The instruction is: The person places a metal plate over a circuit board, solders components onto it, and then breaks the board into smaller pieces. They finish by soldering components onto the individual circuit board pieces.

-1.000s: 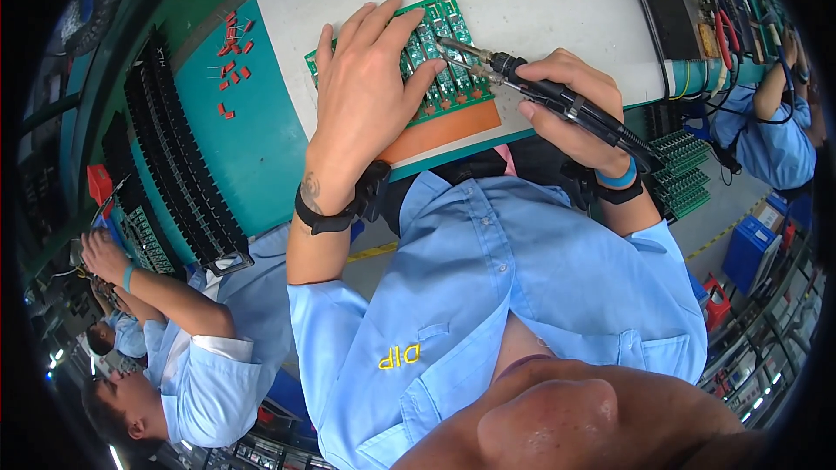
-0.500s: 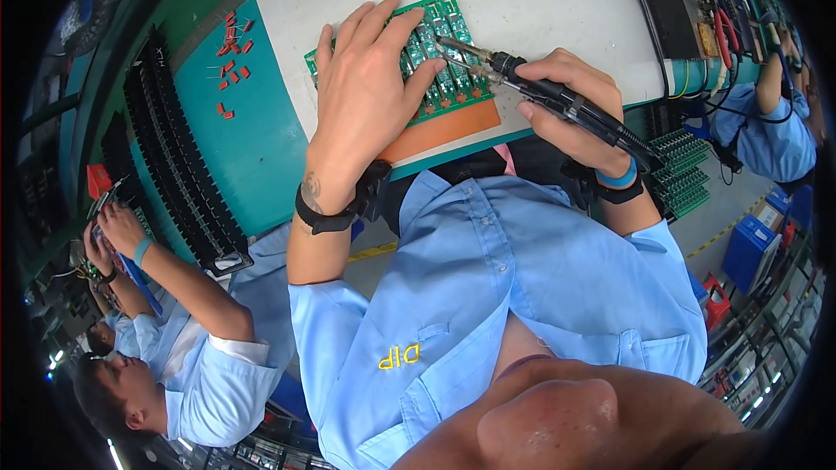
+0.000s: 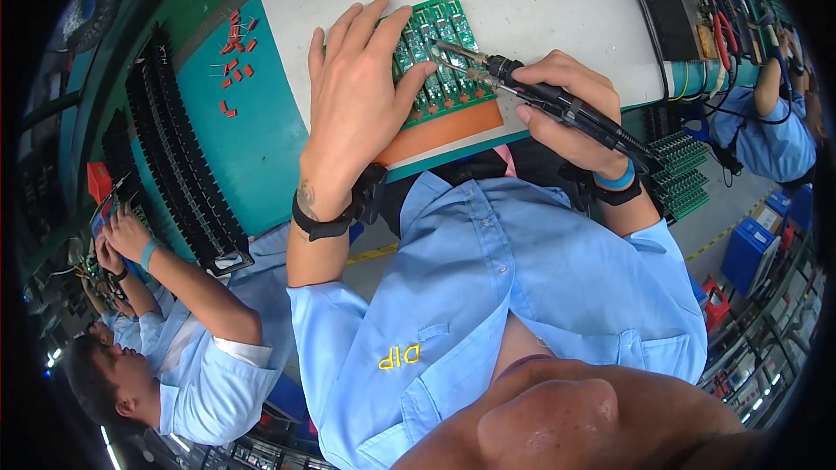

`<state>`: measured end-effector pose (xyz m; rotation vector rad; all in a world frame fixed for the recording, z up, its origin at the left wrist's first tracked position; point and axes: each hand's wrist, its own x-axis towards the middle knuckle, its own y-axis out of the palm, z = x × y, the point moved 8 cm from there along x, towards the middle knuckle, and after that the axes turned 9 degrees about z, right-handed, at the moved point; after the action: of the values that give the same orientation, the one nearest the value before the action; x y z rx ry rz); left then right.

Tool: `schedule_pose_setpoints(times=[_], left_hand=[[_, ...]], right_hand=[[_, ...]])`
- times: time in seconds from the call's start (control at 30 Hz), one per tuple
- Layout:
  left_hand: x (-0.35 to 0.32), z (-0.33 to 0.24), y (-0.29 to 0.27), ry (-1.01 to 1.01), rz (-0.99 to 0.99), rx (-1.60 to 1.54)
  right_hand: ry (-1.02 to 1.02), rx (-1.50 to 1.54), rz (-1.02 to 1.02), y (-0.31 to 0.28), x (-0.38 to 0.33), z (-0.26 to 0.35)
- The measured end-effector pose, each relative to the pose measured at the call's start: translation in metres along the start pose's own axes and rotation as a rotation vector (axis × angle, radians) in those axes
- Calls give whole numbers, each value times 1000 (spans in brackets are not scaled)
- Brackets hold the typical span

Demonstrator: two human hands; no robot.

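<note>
Green circuit board panel (image 3: 453, 78) is seen lying on an orange pad (image 3: 453, 130) at the near edge of the white bench (image 3: 557, 17). Left hand (image 3: 353, 100) is laid flat on the panel, fingers spread, nothing grasped. Right hand (image 3: 570, 109) is clenched around a black soldering iron (image 3: 522, 91), tip touching the panel. Red components (image 3: 235, 52) are scattered well left.

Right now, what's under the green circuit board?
An orange pad lies under the board, showing along its near edge, on the white table. The left hand covers the board's left part, so what lies beneath there is hidden.
</note>
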<state>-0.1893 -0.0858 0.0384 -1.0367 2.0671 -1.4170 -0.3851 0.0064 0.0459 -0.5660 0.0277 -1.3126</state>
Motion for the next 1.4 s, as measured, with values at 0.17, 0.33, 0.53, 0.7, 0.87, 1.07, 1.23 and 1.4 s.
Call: schedule_pose_setpoints(times=[0.17, 0.33, 0.53, 0.7, 0.87, 1.07, 1.23, 1.4], left_hand=[[-1, 4, 3, 4, 27, -18], [-2, 4, 2, -18, 39, 26], [-2, 5, 3, -40, 57, 62], [-2, 4, 3, -43, 52, 63], [-4, 6, 2, -38, 36, 56], [-7, 5, 1, -39, 6, 80], [-12, 9, -6, -62, -7, 61], [-14, 11, -5, -70, 37, 59]], right_hand=[[5, -6, 12, 6, 4, -4], [-2, -21, 29, 7, 6, -4], [4, -21, 33, 8, 5, -3], [-4, -22, 29, 8, 5, -3], [-20, -23, 6, 5, 4, 1], [-42, -32, -8, 3, 2, 7], [-43, -11, 19, 9, 5, 6], [-38, -11, 28, 16, 10, 2]])
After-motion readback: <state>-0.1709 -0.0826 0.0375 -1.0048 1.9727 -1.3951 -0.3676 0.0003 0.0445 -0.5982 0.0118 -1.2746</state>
